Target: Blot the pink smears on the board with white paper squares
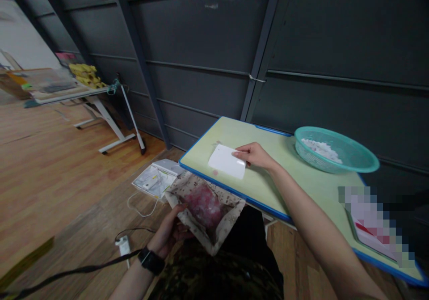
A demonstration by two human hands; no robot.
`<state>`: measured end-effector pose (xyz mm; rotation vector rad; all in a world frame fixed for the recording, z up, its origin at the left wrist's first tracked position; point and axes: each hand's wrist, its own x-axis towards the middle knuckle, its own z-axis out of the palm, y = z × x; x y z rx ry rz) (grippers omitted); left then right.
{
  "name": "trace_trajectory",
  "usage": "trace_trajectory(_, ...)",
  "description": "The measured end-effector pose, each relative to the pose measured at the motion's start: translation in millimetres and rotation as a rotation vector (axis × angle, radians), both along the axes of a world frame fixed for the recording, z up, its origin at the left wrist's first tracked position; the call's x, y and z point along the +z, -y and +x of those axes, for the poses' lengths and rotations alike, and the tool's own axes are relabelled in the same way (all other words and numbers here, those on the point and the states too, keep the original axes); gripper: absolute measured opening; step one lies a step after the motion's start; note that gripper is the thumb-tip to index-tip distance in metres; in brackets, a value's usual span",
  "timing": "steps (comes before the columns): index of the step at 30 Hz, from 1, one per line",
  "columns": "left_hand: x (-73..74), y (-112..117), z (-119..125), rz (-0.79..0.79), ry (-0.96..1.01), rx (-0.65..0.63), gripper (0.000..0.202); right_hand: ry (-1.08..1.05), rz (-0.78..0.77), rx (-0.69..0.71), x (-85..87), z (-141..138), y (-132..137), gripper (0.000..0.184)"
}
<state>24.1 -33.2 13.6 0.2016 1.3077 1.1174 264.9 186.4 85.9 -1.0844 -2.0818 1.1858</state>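
Note:
My right hand (254, 156) pinches the right edge of a white flat card (226, 162), glossy and with a small hole near one corner. The card is low over the pale yellow table top (264, 132), near its left front edge; I cannot tell whether it touches. At the table's front edge, my left hand (177, 226) grips the side of a spotted, cloth-like open container (223, 235). Pinkish, shiny, clear-looking material (204, 204) lies inside it. Some fingers of my left hand are hidden beneath the container.
A turquoise plastic basket (362, 159) with white bits (321, 150) stands at the table's right back. A pixelated flat item (375, 228) lies nearer. An open white box (157, 179), a power strip (124, 246) and cords are on the floor at left. Dark panelled wall (201, 36) behind.

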Motion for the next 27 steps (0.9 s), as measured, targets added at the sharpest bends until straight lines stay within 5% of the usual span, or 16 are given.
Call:
trace_trajectory(5,-1.2,0,-1,0.011,0.024,-0.004,0.013,-0.026,-0.066,0.135,-0.5,-11,9,0.049)
trace_trajectory(11,-6.9,0,-3,0.002,0.039,-0.004,0.014,-0.031,0.269,-0.318,2.7,16,-19,0.046)
trace_trajectory(13,-7.1,0,-3,0.009,0.026,0.001,0.014,0.027,0.326,-0.368,1.5,25,-27,0.045)
trace_trajectory(17,-6.4,0,-3,0.019,0.022,-0.002,0.017,0.109,0.305,-0.252,-3.7,27,-29,0.043)
trace_trajectory(27,-1.2,-1,-2,0.001,0.016,-0.016,0.019,-0.008,-0.067,0.112,-4.2,-8,7,0.048)
